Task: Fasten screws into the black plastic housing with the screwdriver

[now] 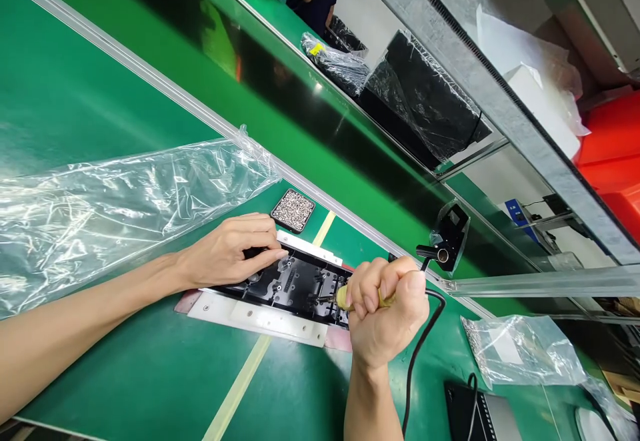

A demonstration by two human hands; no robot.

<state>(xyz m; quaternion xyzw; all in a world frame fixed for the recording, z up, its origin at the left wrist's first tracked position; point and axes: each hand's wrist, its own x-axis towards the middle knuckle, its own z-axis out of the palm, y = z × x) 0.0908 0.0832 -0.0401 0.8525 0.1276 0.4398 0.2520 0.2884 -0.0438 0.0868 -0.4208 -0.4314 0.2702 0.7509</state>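
Over the black panel's (295, 287) right end, the right hand (385, 301) fists one yellow-handled tool (343, 298), probably for firm control. The left hand (235, 251), fingers curled, rests on the panel's left end — seemingly steadying it; any pinch, I cannot tell. Two white strips (257, 321) flank the panel, likely bracing it on the desk (165, 374). Beyond it — one dish of metal bits (293, 211), presumably kept handy.

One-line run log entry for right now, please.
left grip: at black part | right grip: closed around yellow-handled tool, shaft toward black part | nearby: tray of small silvery pieces, clear plastic
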